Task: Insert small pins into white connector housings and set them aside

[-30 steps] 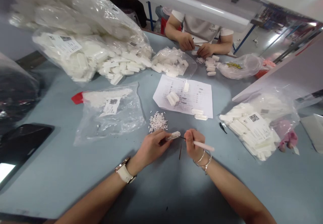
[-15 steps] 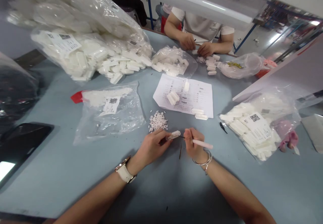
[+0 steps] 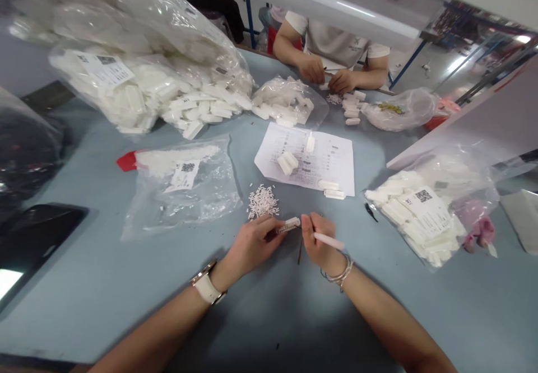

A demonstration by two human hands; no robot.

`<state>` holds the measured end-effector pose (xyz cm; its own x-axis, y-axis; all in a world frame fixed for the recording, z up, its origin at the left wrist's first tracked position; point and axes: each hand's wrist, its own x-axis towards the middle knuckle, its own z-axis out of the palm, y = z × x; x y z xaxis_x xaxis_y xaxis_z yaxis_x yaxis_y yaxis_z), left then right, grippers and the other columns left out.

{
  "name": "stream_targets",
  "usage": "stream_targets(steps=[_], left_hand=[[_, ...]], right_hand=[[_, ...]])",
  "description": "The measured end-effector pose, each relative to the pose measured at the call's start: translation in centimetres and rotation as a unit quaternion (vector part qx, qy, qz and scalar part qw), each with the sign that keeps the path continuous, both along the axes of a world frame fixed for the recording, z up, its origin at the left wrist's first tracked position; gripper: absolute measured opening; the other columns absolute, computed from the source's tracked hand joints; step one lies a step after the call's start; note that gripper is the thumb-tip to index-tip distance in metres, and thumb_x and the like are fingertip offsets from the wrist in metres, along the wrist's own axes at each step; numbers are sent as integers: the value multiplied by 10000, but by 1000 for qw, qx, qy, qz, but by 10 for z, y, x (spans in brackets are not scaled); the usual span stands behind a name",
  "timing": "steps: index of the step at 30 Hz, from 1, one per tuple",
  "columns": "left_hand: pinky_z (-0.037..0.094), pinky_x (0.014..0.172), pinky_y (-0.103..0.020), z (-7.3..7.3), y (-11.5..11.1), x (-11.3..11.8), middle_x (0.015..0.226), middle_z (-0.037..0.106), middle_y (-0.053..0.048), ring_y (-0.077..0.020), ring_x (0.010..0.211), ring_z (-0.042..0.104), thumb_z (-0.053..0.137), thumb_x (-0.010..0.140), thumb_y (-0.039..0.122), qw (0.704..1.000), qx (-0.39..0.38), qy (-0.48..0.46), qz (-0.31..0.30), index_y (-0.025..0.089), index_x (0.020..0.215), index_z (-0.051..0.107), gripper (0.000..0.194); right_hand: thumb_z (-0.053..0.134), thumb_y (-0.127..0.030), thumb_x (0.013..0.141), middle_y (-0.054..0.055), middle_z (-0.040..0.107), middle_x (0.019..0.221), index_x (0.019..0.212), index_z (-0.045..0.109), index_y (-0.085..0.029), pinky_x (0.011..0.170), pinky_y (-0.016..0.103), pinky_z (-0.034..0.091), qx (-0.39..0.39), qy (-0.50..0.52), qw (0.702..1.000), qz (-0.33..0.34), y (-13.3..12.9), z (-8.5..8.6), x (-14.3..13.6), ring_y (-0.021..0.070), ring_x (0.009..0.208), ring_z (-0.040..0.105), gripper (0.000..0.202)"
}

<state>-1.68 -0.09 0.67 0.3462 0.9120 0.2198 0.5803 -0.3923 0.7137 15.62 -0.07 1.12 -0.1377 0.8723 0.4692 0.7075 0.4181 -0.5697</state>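
Note:
My left hand [image 3: 259, 245] pinches a small white plastic block [image 3: 290, 225] with a row of slots along its side. My right hand [image 3: 320, 241] grips a tool with a pale pink handle [image 3: 330, 241], its working end close to the block's right end; whether the two touch I cannot tell. Just beyond my left hand lies a pile of tiny white pieces [image 3: 263, 201]. A printed sheet [image 3: 341, 163] is further out, with several white blocks [image 3: 288, 163] on it. A thin dark stick [image 3: 300, 253] lies between my hands.
A clear bag with a QR label [image 3: 185, 175] lies left of the pile. Large bags of white parts [image 3: 138, 101] fill the back left; another bag [image 3: 424, 210] lies at right. Across the table a co-worker's hands [image 3: 342, 82] handle similar parts. A dark tray-like object [image 3: 46, 233] sits at far left.
My right hand has shifted slightly left, bringing the pink-handled tool nearer the white block. My left hand and the block stay nearly still.

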Motion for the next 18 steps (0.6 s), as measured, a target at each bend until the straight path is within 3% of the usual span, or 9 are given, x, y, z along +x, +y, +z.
stream_targets(steps=[7, 18], left_hand=[[399, 517, -198, -2, 0, 0, 666, 581, 13, -87, 544, 508, 535, 841, 277, 1000, -9, -5, 8, 185, 842, 641, 140], [403, 515, -202, 0, 0, -1, 666, 574, 13, -92, 549, 509, 526, 840, 268, 1000, -11, -2, 6, 184, 841, 636, 138]], right_hand=[[304, -304, 964, -6, 479, 535, 613, 440, -205, 492, 255, 347, -27, 75, 997, -23, -5, -14, 12, 118, 480, 448, 390], [317, -290, 960, -24, 436, 488, 589, 429, -207, 457, 253, 303, -20, 27, 999, -19, 0, -6, 7, 111, 430, 410, 397]])
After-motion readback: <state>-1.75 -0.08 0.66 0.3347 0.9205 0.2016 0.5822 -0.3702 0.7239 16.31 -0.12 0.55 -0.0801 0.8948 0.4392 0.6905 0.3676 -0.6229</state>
